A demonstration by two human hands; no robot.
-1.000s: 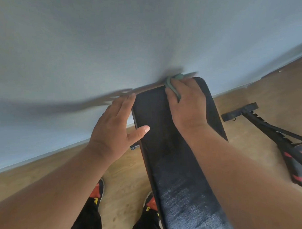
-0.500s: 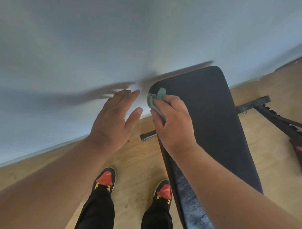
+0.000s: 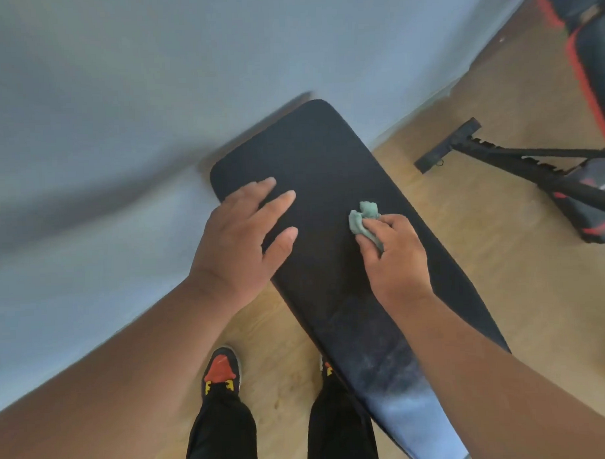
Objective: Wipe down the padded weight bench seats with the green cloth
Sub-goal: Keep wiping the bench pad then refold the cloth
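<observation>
While the right hand (image 3: 394,257) is gripping one bunched green cloth (image 3: 364,220) in curled fingers against the black pad (image 3: 326,153), near its right edge, the left hand (image 3: 243,238) is lying over the pad's left edge with fingers straight and spread. Two red-toed shoes (image 3: 221,369) are standing on the wood floor (image 3: 502,291), and a second bench (image 3: 584,188), black with red trim, is sitting well apart at right.

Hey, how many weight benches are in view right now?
2. The black bench lies under both hands, beside the wall. A red-trimmed bench stands at the far right, partly cut off by the frame edge; others may lie outside the view.
</observation>
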